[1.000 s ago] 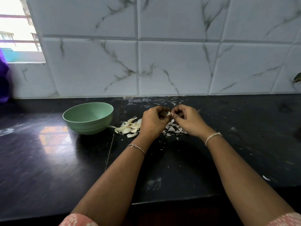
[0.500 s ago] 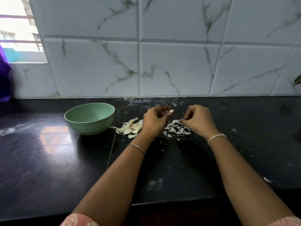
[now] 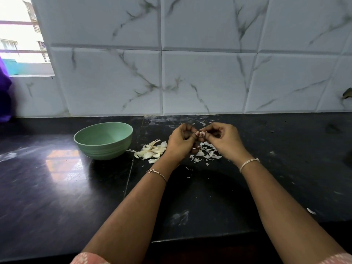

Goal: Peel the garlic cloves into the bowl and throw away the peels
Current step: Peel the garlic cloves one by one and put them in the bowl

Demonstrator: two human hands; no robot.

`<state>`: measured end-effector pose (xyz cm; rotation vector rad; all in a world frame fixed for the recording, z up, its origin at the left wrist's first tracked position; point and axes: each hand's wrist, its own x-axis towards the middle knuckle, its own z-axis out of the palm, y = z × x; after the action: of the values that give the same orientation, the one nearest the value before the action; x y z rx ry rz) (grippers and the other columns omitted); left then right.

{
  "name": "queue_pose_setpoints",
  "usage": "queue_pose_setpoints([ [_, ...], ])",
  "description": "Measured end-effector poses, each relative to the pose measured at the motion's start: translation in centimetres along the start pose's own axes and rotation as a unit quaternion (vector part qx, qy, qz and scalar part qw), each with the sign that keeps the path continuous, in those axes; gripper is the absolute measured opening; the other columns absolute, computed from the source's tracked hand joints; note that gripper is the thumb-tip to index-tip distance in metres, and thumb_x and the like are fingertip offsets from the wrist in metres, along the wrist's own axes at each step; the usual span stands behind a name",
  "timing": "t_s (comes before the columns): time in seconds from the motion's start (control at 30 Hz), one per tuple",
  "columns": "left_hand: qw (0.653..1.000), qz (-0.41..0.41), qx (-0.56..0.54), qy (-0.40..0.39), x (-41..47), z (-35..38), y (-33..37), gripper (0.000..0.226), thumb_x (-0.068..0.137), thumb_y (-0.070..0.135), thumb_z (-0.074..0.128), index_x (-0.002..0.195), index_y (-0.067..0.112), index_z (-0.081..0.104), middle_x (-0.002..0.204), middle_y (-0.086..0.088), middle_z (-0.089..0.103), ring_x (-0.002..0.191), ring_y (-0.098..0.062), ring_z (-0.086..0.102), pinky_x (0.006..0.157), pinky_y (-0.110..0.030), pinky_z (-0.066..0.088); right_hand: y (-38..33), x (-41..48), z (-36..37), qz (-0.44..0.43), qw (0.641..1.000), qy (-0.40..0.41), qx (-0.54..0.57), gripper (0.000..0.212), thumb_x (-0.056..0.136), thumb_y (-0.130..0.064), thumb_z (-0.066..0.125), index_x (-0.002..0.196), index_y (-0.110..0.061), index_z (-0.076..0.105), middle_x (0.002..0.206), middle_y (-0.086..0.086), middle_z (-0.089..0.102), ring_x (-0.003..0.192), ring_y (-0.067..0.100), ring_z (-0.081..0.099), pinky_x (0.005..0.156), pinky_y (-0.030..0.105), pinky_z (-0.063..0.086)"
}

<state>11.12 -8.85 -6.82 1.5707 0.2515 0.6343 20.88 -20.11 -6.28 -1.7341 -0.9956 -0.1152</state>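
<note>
Our right hand (image 3: 222, 140) returns from the peels (image 3: 207, 153) to our left hand (image 3: 181, 143), both pinching one garlic clove (image 3: 201, 134); peeling continues.

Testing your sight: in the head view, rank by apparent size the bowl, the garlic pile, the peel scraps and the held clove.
1. bowl
2-3. garlic pile and peel scraps: they look alike, so unranked
4. clove, mostly hidden
</note>
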Motion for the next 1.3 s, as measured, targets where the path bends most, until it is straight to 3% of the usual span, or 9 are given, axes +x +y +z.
queue_pose_setpoints([
  [0.1, 0.999, 0.0, 0.028, 0.02, 0.0, 0.1, 0.0, 0.012, 0.094, 0.011, 0.063, 0.101, 0.004, 0.057, 0.094, -0.02, 0.068, 0.064, -0.018, 0.062, 0.055, -0.031, 0.057, 0.2, 0.1, 0.0, -0.004, 1.0, 0.016, -0.015, 0.01, 0.084, -0.01, 0.074, 0.092, -0.016, 0.075, 0.086, 0.001, 0.075, 0.082, 0.014, 0.072, 0.083, 0.041, 0.059],
  [0.2, 0.994, 0.041, 0.095, 0.045, -0.1, 0.2, -0.1, 0.015, 0.086, 0.017, 0.073, 0.094, 0.008, 0.064, 0.083, -0.01, 0.069, 0.067, -0.017, 0.067, 0.063, -0.031, 0.06, 0.3, 0.0, 0.1, -0.003, 0.999, 0.026, -0.045, 0.006, 0.086, -0.011, 0.073, 0.091, -0.015, 0.074, 0.085, 0.001, 0.075, 0.081, 0.012, 0.071, 0.082, 0.038, 0.059],
  [0.37, 0.961, 0.135, 0.225, 0.093, -0.2, -0.1, -0.4, 0.007, 0.085, 0.015, 0.071, 0.092, 0.013, 0.072, 0.076, 0.011, 0.069, 0.065, 0.005, 0.063, 0.062, -0.007, 0.047, 0.2, -0.3, 0.6, -0.032, 0.99, 0.006, -0.136, 0.006, 0.091, -0.016, 0.065, 0.092, -0.01, 0.066, 0.085, 0.0, 0.072, 0.078, 0.014, 0.067, 0.072, 0.031, 0.052],
  [0.5, 0.942, 0.162, 0.281, 0.083, -0.3, -0.1, -0.7, 0.007, 0.088, 0.016, 0.067, 0.094, 0.017, 0.071, 0.082, 0.01, 0.071, 0.072, -0.001, 0.066, 0.071, -0.017, 0.053, 0.0, -0.3, 0.4, -0.045, 0.981, -0.008, -0.189, 0.004, 0.094, -0.014, 0.058, 0.094, -0.013, 0.062, 0.083, -0.001, 0.067, 0.081, 0.02, 0.064, 0.068, 0.03, 0.043],
  [0.6, 0.937, 0.164, 0.298, 0.075, -0.3, -0.1, -0.7, 0.009, 0.09, 0.015, 0.066, 0.097, 0.018, 0.071, 0.084, 0.008, 0.072, 0.076, -0.002, 0.066, 0.072, -0.018, 0.053, 0.0, -0.4, 0.3, -0.051, 0.977, -0.007, -0.207, 0.007, 0.095, -0.014, 0.056, 0.096, -0.014, 0.062, 0.085, 0.002, 0.071, 0.082, 0.022, 0.066, 0.073, 0.036, 0.051],
  [0.8, 0.968, 0.115, 0.213, 0.069, 0.1, -0.1, -0.8, 0.013, 0.089, 0.006, 0.067, 0.091, 0.019, 0.069, 0.075, 0.011, 0.068, 0.065, 0.001, 0.066, 0.073, -0.029, 0.06, 0.2, -0.3, -0.5, -0.026, 0.973, 0.027, -0.229, 0.014, 0.089, -0.015, 0.066, 0.102, -0.014, 0.073, 0.091, 0.0, 0.069, 0.082, 0.013, 0.062, 0.079, 0.029, 0.051],
  [0.9, 0.977, 0.103, 0.176, 0.068, 0.1, -0.1, -0.6, 0.01, 0.09, 0.005, 0.066, 0.094, 0.014, 0.069, 0.076, 0.008, 0.069, 0.062, 0.001, 0.066, 0.073, -0.033, 0.061, 0.2, -0.2, -0.9, 0.018, 0.985, 0.015, -0.169, 0.023, 0.087, -0.011, 0.07, 0.11, -0.014, 0.073, 0.096, 0.0, 0.071, 0.085, 0.01, 0.064, 0.087, 0.029, 0.054],
  [1.1, 0.98, 0.095, 0.16, 0.072, 0.2, -0.2, -0.6, 0.017, 0.09, 0.004, 0.064, 0.092, 0.019, 0.071, 0.083, 0.001, 0.071, 0.074, -0.013, 0.071, 0.075, -0.039, 0.061, -1.2, -0.5, -0.5, 0.124, 0.989, 0.005, 0.082, 0.005, 0.082, -0.003, 0.072, 0.08, -0.007, 0.073, 0.08, 0.017, 0.072, 0.074, 0.027, 0.067, 0.077, 0.04, 0.058],
  [1.3, 0.989, 0.071, 0.118, 0.048, 0.3, -0.1, -0.6, 0.014, 0.087, 0.007, 0.07, 0.092, 0.019, 0.074, 0.087, -0.007, 0.073, 0.083, -0.022, 0.072, 0.078, -0.039, 0.061, -1.2, -0.8, -0.3, 0.12, 0.989, 0.0, 0.08, 0.006, 0.077, -0.004, 0.078, 0.075, -0.003, 0.072, 0.075, 0.018, 0.072, 0.067, 0.022, 0.067, 0.071, 0.038, 0.058],
])
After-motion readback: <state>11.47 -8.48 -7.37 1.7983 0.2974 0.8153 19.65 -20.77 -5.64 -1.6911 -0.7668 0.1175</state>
